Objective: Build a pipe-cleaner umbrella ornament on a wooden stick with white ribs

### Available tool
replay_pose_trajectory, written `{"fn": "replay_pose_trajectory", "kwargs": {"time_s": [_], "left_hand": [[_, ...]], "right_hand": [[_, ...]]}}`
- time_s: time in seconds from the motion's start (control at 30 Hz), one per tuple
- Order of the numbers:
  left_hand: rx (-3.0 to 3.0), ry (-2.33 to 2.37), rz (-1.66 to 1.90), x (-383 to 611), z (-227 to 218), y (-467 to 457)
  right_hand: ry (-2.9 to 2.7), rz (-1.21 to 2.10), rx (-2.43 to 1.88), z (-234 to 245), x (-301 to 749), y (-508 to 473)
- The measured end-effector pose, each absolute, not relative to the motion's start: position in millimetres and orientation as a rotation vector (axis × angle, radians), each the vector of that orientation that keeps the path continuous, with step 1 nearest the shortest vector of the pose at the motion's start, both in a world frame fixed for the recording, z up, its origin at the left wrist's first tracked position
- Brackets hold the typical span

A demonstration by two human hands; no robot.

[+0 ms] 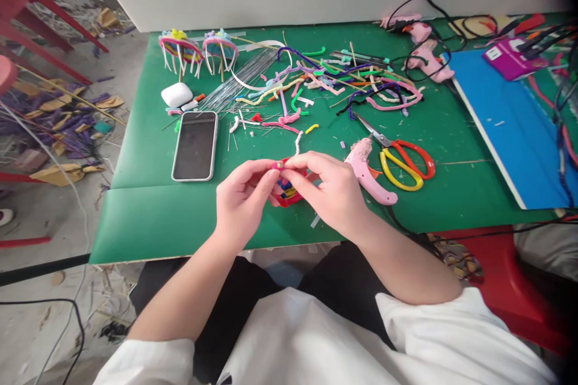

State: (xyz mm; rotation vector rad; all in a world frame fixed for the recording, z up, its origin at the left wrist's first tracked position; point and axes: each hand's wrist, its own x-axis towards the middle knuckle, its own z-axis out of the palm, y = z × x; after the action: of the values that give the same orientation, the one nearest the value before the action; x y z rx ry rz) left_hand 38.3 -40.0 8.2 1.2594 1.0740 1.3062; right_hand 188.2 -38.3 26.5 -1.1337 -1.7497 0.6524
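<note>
Both my hands meet over the near part of a green table (149, 216). My left hand (241, 201) and my right hand (332, 192) pinch a small red pipe-cleaner piece (285, 192) with blue and yellow bits in it. The fingers of both hands are closed on it, and a white stem (298, 143) sticks up from it. A pink glue gun (368, 171) lies just right of my right hand.
A phone (195, 145) lies face up at the left, a white earbud case (176, 94) behind it. Red-and-yellow scissors (404, 162), a heap of coloured pipe cleaners (325, 81), thin wires (239, 81), two finished pieces (198, 48), a blue board (515, 126) and cables surround the hands.
</note>
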Motion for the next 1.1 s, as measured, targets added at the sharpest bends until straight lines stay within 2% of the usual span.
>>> {"fn": "replay_pose_trajectory", "kwargs": {"time_s": [0.2, 0.43, 0.57, 0.67, 0.8, 1.1], "left_hand": [[1.243, 1.107, 1.396, 45.3, 6.6, -43.8], [1.185, 1.061, 1.409, 45.3, 4.1, -43.8], [1.046, 1.000, 1.334, 40.1, 9.6, -41.1], [0.963, 0.902, 1.217, 36.0, 19.0, -40.2], [0.907, 0.801, 1.087, 32.2, 26.8, -40.7], [1.081, 0.856, 1.042, 28.9, 26.7, -43.4]], "right_hand": [[-1.657, 0.629, -1.196, 23.5, 182.3, -42.3], [-1.351, 1.201, -1.163, 33.0, 179.3, -47.2], [-1.366, 1.322, -1.090, 36.4, 186.6, -44.4], [-1.492, 1.255, -1.055, 35.9, 194.5, -38.3], [-1.742, 0.918, -0.961, 34.8, 202.5, -31.9], [-1.919, 0.470, -0.923, 38.0, 202.2, -36.9]]}}
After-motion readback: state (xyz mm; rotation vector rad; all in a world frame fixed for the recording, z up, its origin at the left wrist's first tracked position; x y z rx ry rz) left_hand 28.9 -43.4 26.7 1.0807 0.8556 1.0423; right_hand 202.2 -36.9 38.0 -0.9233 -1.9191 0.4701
